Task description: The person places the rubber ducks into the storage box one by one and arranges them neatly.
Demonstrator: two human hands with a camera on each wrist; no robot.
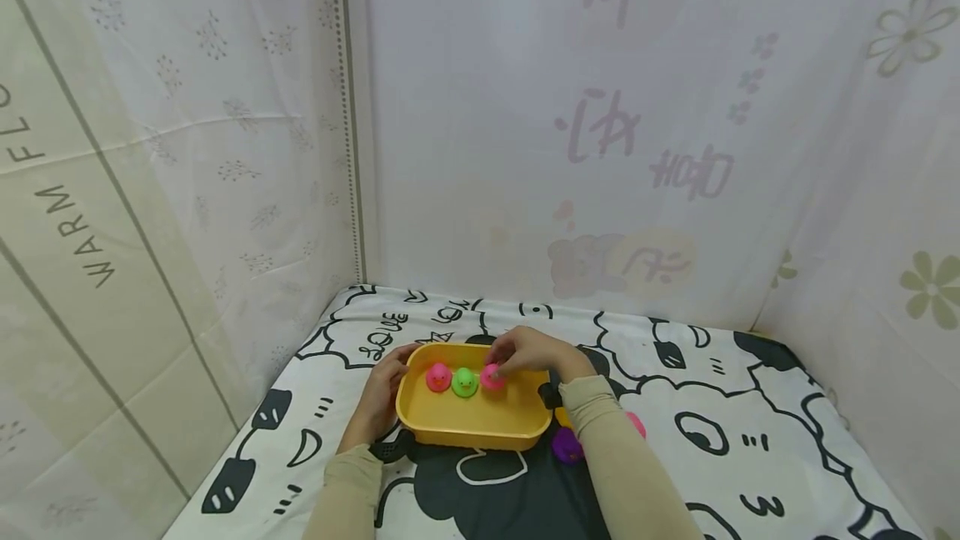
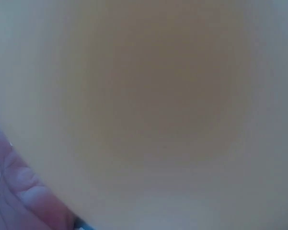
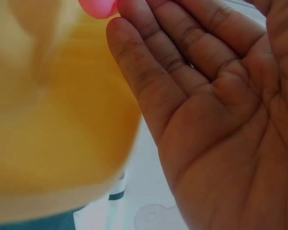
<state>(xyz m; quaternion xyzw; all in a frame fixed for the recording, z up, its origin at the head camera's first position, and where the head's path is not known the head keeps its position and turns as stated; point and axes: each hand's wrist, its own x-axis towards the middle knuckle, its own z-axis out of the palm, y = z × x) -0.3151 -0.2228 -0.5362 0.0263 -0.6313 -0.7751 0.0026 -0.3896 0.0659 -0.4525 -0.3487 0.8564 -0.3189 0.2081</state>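
A yellow plastic basin (image 1: 474, 432) stands on the patterned cloth, with toy ducks in a row inside it. At the left is a pink duck (image 1: 438, 377), beside it a green duck (image 1: 465, 382). My right hand (image 1: 536, 352) reaches over the basin's right side and pinches another pink duck (image 1: 492, 377) at its fingertips; the right wrist view shows part of this pink duck (image 3: 99, 6) there. My left hand (image 1: 384, 390) holds the basin's left side near its upper corner. The blurred basin wall (image 2: 167, 96) fills most of the left wrist view, hiding most of that hand.
A purple toy (image 1: 567, 446), a yellow-orange toy (image 1: 562, 417) and a pink toy (image 1: 637, 424) lie on the cloth right of the basin, partly hidden by my right forearm. Pale printed curtains (image 1: 487, 148) hang behind and at both sides.
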